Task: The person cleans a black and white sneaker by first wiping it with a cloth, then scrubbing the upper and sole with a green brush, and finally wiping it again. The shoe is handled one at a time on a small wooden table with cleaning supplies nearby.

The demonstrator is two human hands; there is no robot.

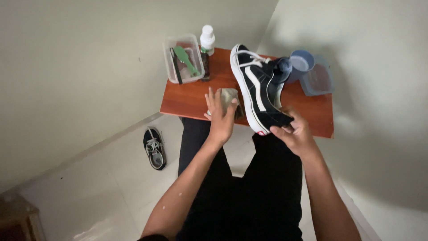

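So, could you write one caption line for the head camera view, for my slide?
Right hand holds a black-and-white sneaker over a small wooden table; left hand presses a cloth.

The person wears black trousers point(249, 196) that cover both legs below the hands. Both forearms are bare, with no sleeves, watch or rings showing. A few small pale specks dot the left forearm point(183, 196).
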